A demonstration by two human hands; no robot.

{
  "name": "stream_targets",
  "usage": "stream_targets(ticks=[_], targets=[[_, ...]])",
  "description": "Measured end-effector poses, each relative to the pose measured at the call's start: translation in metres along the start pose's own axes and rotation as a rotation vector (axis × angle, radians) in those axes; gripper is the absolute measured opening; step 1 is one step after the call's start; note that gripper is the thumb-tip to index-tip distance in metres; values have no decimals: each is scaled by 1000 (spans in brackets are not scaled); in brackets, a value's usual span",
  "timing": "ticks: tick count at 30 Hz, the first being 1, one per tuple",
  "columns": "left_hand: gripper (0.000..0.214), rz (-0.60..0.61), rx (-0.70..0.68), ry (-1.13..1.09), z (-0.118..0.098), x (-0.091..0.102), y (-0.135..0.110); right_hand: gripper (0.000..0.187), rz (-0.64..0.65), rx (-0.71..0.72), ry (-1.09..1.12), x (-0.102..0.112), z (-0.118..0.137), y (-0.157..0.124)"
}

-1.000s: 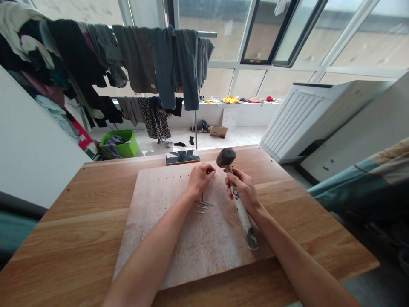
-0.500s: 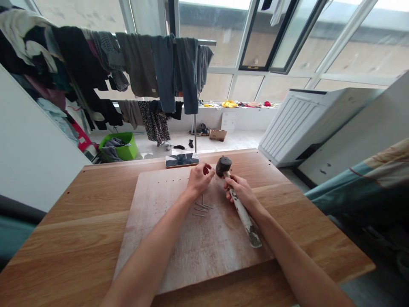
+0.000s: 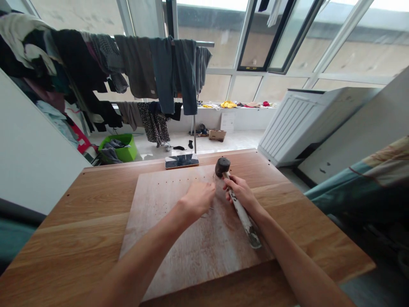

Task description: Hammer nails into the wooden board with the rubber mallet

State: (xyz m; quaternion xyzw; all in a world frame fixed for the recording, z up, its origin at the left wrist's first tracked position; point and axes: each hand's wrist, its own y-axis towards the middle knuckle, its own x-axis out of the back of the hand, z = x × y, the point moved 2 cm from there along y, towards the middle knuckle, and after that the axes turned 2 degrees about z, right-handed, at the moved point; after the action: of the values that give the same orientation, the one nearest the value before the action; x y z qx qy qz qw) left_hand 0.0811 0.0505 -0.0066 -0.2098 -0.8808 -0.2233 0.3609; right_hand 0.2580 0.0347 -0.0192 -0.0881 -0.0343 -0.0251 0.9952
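My right hand (image 3: 239,190) is wrapped around the pale, paint-worn handle of a mallet (image 3: 223,166) with a dark head. The head is at the far right part of a whitish wooden board (image 3: 172,264), and the handle slants back toward me. Near the head, a thin nail (image 3: 214,175) appears to stand upright in the board. My left hand (image 3: 198,197) is above the loose nails (image 3: 205,215), covering most of them. Its fingers point down and are blurred, so their grip is hidden. Rows of small dark holes mark the board's left side.
A phone (image 3: 182,160) lies at the far edge of the wooden table (image 3: 92,204). Beyond it are a rack of hanging clothes (image 3: 137,68), a green basket (image 3: 128,149) and a small cardboard box (image 3: 217,135). A white ribbed unit (image 3: 284,123) stands at the right.
My left hand has moved back toward me from beside the mallet head, over the loose nails, uncovering the upright nail. My right hand and the mallet have hardly moved.
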Motion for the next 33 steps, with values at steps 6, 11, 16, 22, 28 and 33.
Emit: stream_targets(ticks=[6, 11, 16, 22, 28, 33], targets=[[21, 32, -60, -67, 21, 11, 26, 27, -13, 11, 17, -1, 1, 1], [11, -190, 49, -206, 55, 14, 42, 28, -21, 10, 13, -1, 0, 2], [7, -237, 64, -285, 64, 5, 39, 27, -27, 18, -1, -1, 0, 1], [10, -219, 44, -282, 61, 5, 38, 24, -30, 40, -12, -2, 2, -3], [10, -219, 28, -257, 60, 4, 37, 26, -36, 136, 81, 0, 1, -5], [12, -226, 23, -259, 62, 1, 36, 35, 158, 168, 318, -11, 8, -17]])
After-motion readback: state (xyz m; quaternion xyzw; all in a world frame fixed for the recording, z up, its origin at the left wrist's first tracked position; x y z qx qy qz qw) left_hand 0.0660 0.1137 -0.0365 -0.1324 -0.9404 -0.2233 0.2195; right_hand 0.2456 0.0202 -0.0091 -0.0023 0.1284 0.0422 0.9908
